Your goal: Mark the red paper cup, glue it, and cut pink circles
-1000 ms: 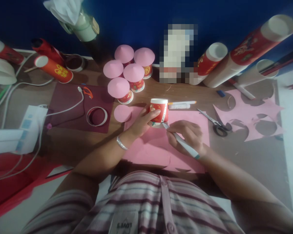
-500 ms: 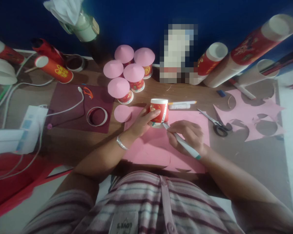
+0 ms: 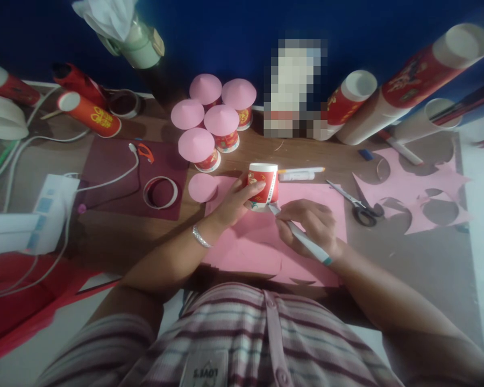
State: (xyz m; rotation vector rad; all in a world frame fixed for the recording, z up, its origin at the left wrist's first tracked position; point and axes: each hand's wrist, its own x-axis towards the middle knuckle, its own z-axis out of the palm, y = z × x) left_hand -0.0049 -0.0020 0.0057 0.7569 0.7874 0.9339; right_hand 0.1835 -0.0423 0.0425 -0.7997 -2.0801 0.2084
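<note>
A red paper cup (image 3: 268,188) with white bands and gold print stands out in the middle of the view. My left hand (image 3: 239,200) is wrapped round its left side, thumb across the front. In my right hand (image 3: 312,223) is a slim white utility knife (image 3: 311,248) with a teal end, its tip at the cup's lower edge. Whether the tip has gone through the wall is too small to tell. Pink paper sheets (image 3: 242,258) lie beneath both hands. A pink paper disc (image 3: 203,187) rests beside my left hand.
Several red cups (image 3: 207,163) with pink cone tops (image 3: 196,145) stand behind to the left. Scissors (image 3: 358,207) and cut pink scraps (image 3: 415,188) lie right. An orange-and-white pen (image 3: 302,170) is behind the cup. A tape roll (image 3: 160,192) and a cable (image 3: 113,185) are left.
Hardly anything differs. Both hands keep their grips, and the knife tip stays at the lower edge of the cup.
</note>
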